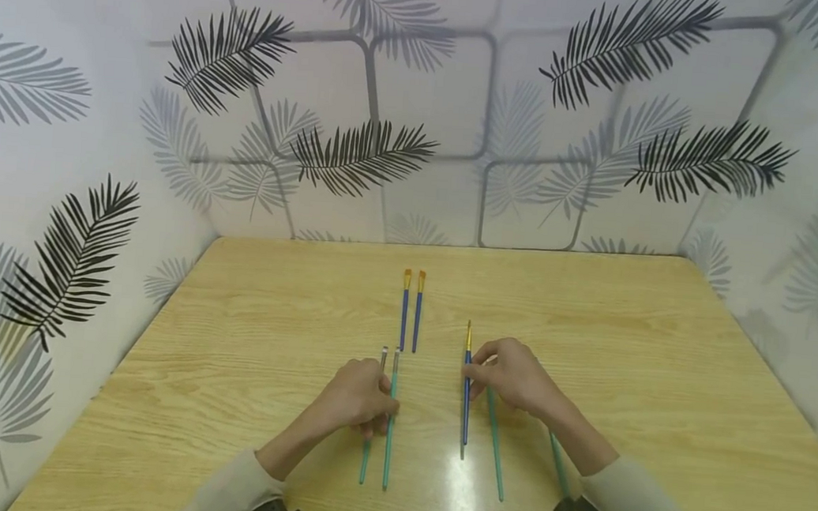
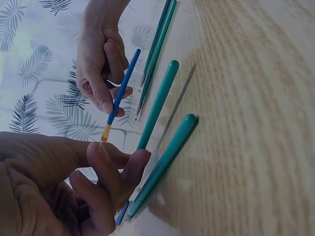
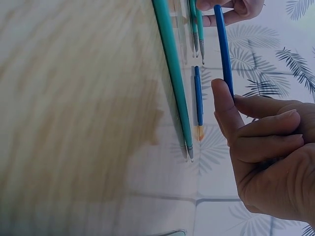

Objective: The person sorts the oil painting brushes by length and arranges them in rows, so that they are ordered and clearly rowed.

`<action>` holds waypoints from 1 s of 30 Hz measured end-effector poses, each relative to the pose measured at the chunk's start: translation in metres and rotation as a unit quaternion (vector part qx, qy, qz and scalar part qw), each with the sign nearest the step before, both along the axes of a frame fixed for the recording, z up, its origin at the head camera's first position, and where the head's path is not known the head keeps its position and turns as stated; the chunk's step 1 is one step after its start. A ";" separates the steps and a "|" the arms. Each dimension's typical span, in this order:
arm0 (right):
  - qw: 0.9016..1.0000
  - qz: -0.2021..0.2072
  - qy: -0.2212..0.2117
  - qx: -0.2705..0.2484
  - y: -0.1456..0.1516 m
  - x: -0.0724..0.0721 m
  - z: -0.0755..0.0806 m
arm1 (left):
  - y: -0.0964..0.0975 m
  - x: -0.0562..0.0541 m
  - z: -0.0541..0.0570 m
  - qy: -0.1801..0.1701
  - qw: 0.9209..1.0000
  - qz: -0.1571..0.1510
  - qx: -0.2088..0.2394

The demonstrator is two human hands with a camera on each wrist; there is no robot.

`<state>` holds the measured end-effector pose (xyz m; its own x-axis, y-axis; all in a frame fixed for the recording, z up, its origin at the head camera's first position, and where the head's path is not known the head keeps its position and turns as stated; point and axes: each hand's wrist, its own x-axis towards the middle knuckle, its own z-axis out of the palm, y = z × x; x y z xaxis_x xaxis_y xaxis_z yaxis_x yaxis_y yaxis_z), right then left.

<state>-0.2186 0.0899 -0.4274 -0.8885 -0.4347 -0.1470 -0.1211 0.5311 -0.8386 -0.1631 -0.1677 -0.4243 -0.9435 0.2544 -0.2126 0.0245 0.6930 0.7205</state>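
My left hand (image 1: 359, 398) pinches a teal paintbrush (image 1: 388, 452) between thumb and finger. In the left wrist view this teal brush (image 2: 160, 101) shows its rounded handle end raised over the table. Just left of it, under the hand, lies a second teal paintbrush (image 1: 364, 466). My right hand (image 1: 514, 378) holds a blue paintbrush (image 1: 465, 410) by thumb and fingertip, bristles pointing to the wall. The blue handle (image 3: 224, 49) stands off the tabletop in the right wrist view. Beside the right hand lies another teal paintbrush (image 1: 494, 443).
Two blue paintbrushes (image 1: 405, 311) with gold ferrules lie side by side farther back. One more teal brush (image 1: 557, 460) lies partly hidden under my right forearm. The wooden table (image 1: 270, 301) meets a leaf-patterned wall (image 1: 427, 201) at its back edge.
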 end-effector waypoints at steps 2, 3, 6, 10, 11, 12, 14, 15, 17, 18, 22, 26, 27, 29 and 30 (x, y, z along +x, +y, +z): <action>1.000 -0.001 -0.003 0.000 0.000 0.000 0.001 | 0.000 0.000 0.000 0.001 1.000 0.004 -0.007; 1.000 -0.002 -0.003 0.001 0.000 0.000 0.002 | 0.001 0.000 0.001 0.001 1.000 0.007 -0.010; 1.000 -0.003 -0.003 -0.001 -0.001 -0.001 0.003 | 0.001 -0.001 0.000 0.002 1.000 0.015 -0.022; 1.000 -0.001 -0.001 -0.009 -0.001 -0.003 0.002 | 0.002 -0.001 -0.001 0.014 0.999 0.022 -0.048; 1.000 0.001 -0.001 -0.010 -0.001 -0.003 0.002 | 0.003 -0.001 -0.001 0.019 0.998 0.020 -0.053; 1.000 0.002 0.000 -0.011 -0.001 -0.004 0.002 | 0.003 -0.001 -0.002 0.024 0.998 0.020 -0.058; 1.000 0.005 0.003 -0.013 0.000 -0.005 0.003 | 0.003 -0.001 -0.001 0.034 0.997 0.015 -0.063; 1.000 0.007 0.005 -0.013 0.000 -0.006 0.003 | 0.003 -0.001 -0.001 0.038 0.997 0.013 -0.063; 1.000 0.009 0.008 -0.015 0.000 -0.006 0.003 | 0.003 -0.001 -0.002 0.046 0.997 0.008 -0.064; 1.000 0.010 0.010 -0.015 0.000 -0.006 0.003 | 0.003 -0.001 -0.002 0.050 0.997 0.006 -0.065; 1.000 0.011 0.009 -0.016 0.000 -0.006 0.005 | 0.003 -0.001 -0.003 0.064 0.996 -0.002 -0.067; 1.000 0.010 0.002 -0.015 0.000 -0.006 0.005 | 0.003 -0.001 -0.004 0.067 0.996 -0.002 -0.065; 1.000 0.009 0.000 -0.016 0.000 -0.007 0.005 | 0.003 0.000 -0.004 0.067 0.996 -0.001 -0.064; 1.000 0.008 -0.002 -0.017 0.000 -0.007 0.005 | 0.003 0.000 -0.004 0.071 0.995 -0.001 -0.063; 1.000 0.006 -0.004 -0.017 0.000 -0.008 0.005 | 0.003 0.000 -0.004 0.072 0.995 0.000 -0.064</action>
